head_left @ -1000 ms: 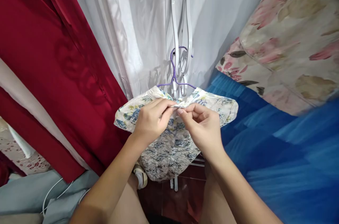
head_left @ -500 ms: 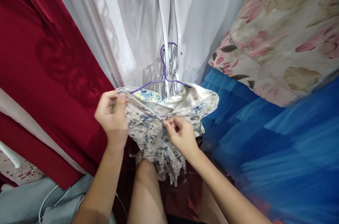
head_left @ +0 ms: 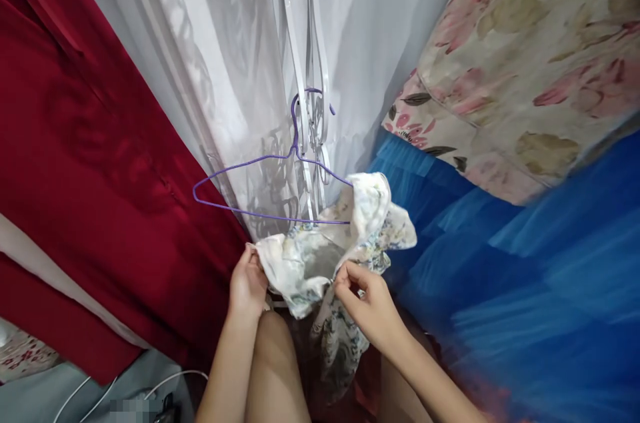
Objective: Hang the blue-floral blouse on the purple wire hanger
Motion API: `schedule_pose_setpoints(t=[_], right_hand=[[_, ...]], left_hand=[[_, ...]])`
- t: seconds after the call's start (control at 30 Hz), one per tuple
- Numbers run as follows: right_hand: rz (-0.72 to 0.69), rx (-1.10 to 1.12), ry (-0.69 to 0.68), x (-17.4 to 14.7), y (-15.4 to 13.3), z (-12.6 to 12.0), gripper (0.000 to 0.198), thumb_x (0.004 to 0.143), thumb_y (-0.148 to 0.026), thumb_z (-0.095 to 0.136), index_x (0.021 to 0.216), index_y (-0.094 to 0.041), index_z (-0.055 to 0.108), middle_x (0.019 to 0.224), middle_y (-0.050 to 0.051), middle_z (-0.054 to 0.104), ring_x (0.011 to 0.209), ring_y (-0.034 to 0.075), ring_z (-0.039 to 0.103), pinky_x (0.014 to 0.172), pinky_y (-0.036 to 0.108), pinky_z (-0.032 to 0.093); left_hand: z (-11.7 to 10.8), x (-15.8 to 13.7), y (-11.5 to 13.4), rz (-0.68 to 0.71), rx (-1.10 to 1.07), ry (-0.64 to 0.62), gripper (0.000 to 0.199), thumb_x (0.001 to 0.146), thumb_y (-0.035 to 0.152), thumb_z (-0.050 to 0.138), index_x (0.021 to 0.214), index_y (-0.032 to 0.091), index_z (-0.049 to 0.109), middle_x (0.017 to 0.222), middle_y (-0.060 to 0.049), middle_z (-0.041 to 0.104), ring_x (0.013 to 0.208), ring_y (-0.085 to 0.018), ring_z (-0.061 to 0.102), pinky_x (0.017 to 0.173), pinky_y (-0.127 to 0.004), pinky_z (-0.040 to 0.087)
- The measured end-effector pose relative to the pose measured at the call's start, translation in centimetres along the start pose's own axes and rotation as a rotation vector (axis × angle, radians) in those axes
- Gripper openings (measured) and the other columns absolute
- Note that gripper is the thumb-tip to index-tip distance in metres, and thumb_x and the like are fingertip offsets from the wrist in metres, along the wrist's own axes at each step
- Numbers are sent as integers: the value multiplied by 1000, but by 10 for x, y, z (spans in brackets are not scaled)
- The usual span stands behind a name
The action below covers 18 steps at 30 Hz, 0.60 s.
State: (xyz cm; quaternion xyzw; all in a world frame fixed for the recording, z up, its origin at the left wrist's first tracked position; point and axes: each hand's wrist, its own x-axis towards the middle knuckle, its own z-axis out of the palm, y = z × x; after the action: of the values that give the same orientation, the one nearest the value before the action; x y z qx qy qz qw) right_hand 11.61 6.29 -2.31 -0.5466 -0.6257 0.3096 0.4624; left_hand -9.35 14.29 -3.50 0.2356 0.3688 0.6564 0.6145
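A white floral blouse [head_left: 305,263] in thin fabric hangs partly from a purple wire hanger [head_left: 240,163]. Only its right shoulder still sits over the hanger's right arm; the left arm of the hanger is bare. My left hand [head_left: 249,283] pinches the blouse's left shoulder edge, below the hanger. At the neckline, my right hand [head_left: 363,296] grips the fabric between thumb and fingers. The blouse's lower part dangles above the floor between my legs. The hanger's hook loops over a white metal rack [head_left: 295,43].
White curtains [head_left: 225,43] hang behind the rack, with a red curtain [head_left: 100,143] to the left. On the right are a floral cloth [head_left: 500,76] and blue tulle fabric [head_left: 500,263]. White cables [head_left: 85,396] lie over grey fabric at the lower left.
The blouse's left shoulder has come off the hanger's left arm. My left hand has moved down and right with it; my right hand has lowered slightly, still holding the neckline.
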Motion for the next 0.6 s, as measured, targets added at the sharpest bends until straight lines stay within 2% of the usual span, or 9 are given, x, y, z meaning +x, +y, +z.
schedule_pose_setpoints(t=[0.07,0.13,0.23,0.33,0.4,0.47,0.53,0.57,0.6], right_hand=[[16,-135,-55,-4,14,-4,14,79,-15,50,66,-21,47,61,-1,51,61,16,48,61,28,38],[-37,-210,-126,-13,19,-5,6,74,-14,53,74,-20,56,72,3,60,71,20,56,70,31,43],[-128,-46,-335,-31,15,-3,34,65,-11,59,98,-19,64,98,7,66,94,27,60,85,36,48],[51,169,-486,-49,6,-3,36,72,-18,65,108,-21,65,100,5,67,93,25,62,84,34,51],[208,218,-477,-54,0,-9,22,84,-30,61,103,-21,67,95,5,68,88,23,62,80,32,52],[227,208,-521,-53,-6,-22,21,91,-36,57,94,-20,70,91,5,68,85,21,61,76,31,52],[143,183,-584,-48,-13,-44,17,87,-34,62,89,-21,73,87,5,69,80,21,61,73,31,53],[103,191,-530,-45,-17,-58,12,83,-31,68,87,-21,74,82,4,69,76,20,61,69,30,53],[76,220,-390,-41,-21,-73,9,76,-28,74,82,-21,75,75,4,69,69,20,61,63,30,52]], left_hand=[[10,-32,-6,-17,69,-160,24,81,38,71,83,16,62,83,-4,67,80,-18,66,78,-30,53],[21,-65,-4,25,238,-403,24,82,39,71,83,16,63,82,-5,67,80,-18,65,76,-29,52],[37,-101,5,172,588,-685,18,88,34,65,83,17,67,83,-7,67,81,-19,63,78,-31,51],[45,-107,6,365,841,-659,11,88,26,64,97,21,70,98,-7,70,98,-22,64,95,-35,49],[41,-102,1,394,890,-630,44,84,25,69,127,25,60,125,-9,64,119,-25,58,107,-39,43],[31,-99,-9,289,893,-727,64,85,29,69,144,27,44,137,-11,58,127,-25,54,109,-39,43],[17,-103,-22,139,918,-869,50,87,32,66,136,29,54,123,-8,67,114,-23,64,98,-35,52],[9,-107,-29,96,967,-900,39,87,32,66,126,30,63,110,-6,72,103,-23,69,88,-32,57],[2,-112,-36,103,1038,-889,30,85,32,69,115,31,70,98,-4,75,89,-22,72,76,-29,59]])
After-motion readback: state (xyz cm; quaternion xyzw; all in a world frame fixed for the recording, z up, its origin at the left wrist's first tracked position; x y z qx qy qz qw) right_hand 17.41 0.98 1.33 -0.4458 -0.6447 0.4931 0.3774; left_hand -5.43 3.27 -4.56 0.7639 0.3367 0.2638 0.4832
